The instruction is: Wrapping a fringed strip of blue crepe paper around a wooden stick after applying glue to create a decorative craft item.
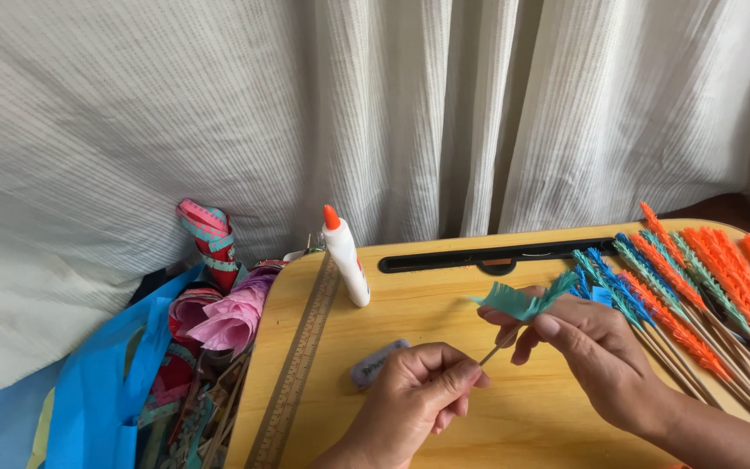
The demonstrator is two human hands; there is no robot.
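Teal fringed paper (523, 301) is pinched by the right hand (596, 352), thumb and fingers closed on it, over the middle of the wooden lap desk (496, 417). A thin wooden stick (498, 346) is gripped at its lower end by the closed left hand (418, 382), its upper end meeting the paper. Finished orange, blue and teal fringed sticks (696, 295) are laid along the right edge. A white glue bottle (346, 257) with an orange cap is stood near the back left corner, a grey eraser (375, 363) just beside the left hand.
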